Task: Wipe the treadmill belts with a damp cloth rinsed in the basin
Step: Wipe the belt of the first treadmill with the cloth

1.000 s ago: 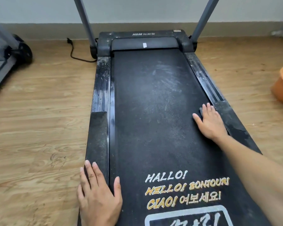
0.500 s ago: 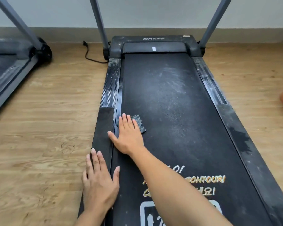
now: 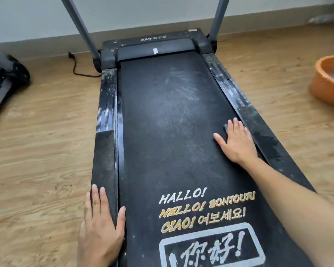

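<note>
Now: cloth (image 3: 225, 127) at R edge of belt (image 3: 172, 132)

R hand (image 3: 236, 143), fingers straight, is pressing cloth onto belt beside R rail (image 3: 258, 128). L hand (image 3: 100, 228) is resting spread on L rail (image 3: 105, 151). Orange basin (image 3: 324, 74) is sitting on floor.

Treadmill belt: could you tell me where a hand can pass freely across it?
Free: the belt between left rail and right rail, from the motor cover down to the lettering. Occupied: its right edge, where the right hand presses the cloth, and the near left rail under the left hand.
</note>
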Motion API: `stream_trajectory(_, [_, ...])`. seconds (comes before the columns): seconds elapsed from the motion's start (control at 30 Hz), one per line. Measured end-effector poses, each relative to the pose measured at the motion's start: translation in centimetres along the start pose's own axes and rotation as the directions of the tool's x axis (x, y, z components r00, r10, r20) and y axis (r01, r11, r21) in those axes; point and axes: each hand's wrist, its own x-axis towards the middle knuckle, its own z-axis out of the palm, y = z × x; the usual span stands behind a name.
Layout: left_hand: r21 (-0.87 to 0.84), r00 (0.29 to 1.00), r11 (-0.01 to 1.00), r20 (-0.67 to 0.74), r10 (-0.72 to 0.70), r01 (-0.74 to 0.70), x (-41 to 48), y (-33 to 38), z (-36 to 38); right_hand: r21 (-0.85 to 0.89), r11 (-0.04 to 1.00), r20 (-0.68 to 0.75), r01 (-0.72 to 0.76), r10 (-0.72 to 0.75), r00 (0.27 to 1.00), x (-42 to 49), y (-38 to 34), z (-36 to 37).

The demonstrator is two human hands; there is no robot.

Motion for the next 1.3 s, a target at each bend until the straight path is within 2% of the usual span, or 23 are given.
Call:
stream_trajectory(0.07, [-0.001,1.0,1.0,0.011,0.001,-0.001,-0.1,0.1,-0.1,0.031,0.998,-0.016,-0.061,0.062,0.998,-1.2,-2.5,0.8])
stream_trajectory(0.13, [-0.011,1.0,1.0,0.006,0.008,-0.008,-0.2,0.1,-0.2,0.038,0.998,-0.027,-0.043,0.044,0.999,-2.5,-6.8,1.8])
stream_trajectory(0.27, [-0.028,1.0,0.999,-0.007,0.016,-0.016,-0.4,0.1,-0.3,0.044,0.965,0.013,0.258,-0.259,0.966,-6.0,-19.0,4.6])
stream_trajectory(0.33, [-0.036,1.0,0.999,-0.011,0.021,-0.021,-0.4,-0.1,-0.3,0.058,0.904,0.062,0.424,-0.427,0.902,-9.6,-24.5,6.0])
stream_trajectory(0.4, [-0.063,1.0,0.998,-0.02,0.017,-0.018,-0.3,-0.2,-0.4,0.064,0.821,0.11,0.568,-0.571,0.813,-13.1,-26.8,6.8])
stream_trajectory(0.47, [-0.068,1.0,0.998,-0.014,0.009,-0.01,-0.3,-0.3,-0.5,0.073,0.723,0.147,0.687,-0.69,0.709,-14.5,-25.8,7.1])
stream_trajectory(0.53, [-0.081,1.0,0.997,-0.02,0.004,-0.005,-0.4,-0.2,-0.4,0.041,0.669,0.149,0.742,-0.738,0.658,-13.5,-22.8,6.6])
stream_trajectory(0.57, [-0.08,1.0,0.997,-0.022,0.004,-0.006,-0.4,-0.1,-0.4,0.024,0.684,0.135,0.729,-0.725,0.675,-12.2,-20.9,6.2])
stream_trajectory(0.63, [-0.083,1.0,0.997,-0.017,-0.006,0.004,-0.6,-0.1,-0.6,-0.011,0.776,0.095,0.631,-0.627,0.773,-8.8,-16.5,4.7])
stream_trajectory(0.7, [-0.083,1.0,0.996,-0.015,-0.007,0.005,-0.7,0.1,-0.8,-0.019,0.895,0.046,0.446,-0.445,0.894,-5.5,-11.0,2.9])
stream_trajectory(0.77, [-0.077,1.0,0.997,-0.017,-0.005,0.003,-0.7,0.1,-0.8,-0.013,0.968,0.014,0.249,-0.249,0.969,-3.5,-5.0,1.3])
stream_trajectory(0.87, [-0.081,1.0,0.997,-0.019,-0.019,0.017,-0.7,0.1,-0.8,0.002,1.0,-0.021,0.026,-0.026,0.999,-3.9,0.7,0.7])
stream_trajectory(1.0, [-0.09,1.0,0.996,-0.009,-0.024,0.023,-0.8,0.2,-0.8,0.044,0.988,-0.011,-0.15,0.151,0.989,-6.5,-1.4,1.8])
stream_trajectory(1.07, [-0.084,1.0,0.996,0.0,-0.018,0.018,-0.8,0.2,-0.8,0.044,0.995,0.016,-0.092,0.091,0.996,-7.9,-4.6,2.4])
stream_trajectory(1.17, [-0.09,1.0,0.996,0.0,-0.021,0.021,-0.8,0.0,-0.7,0.022,0.988,0.035,0.156,-0.156,0.987,-10.4,-11.1,4.0])
stream_trajectory(1.3, [-0.115,1.0,0.993,-0.021,-0.016,0.014,-0.5,-0.1,-0.5,0.07,0.882,0.095,0.465,-0.47,0.878,-15.1,-20.6,6.6])
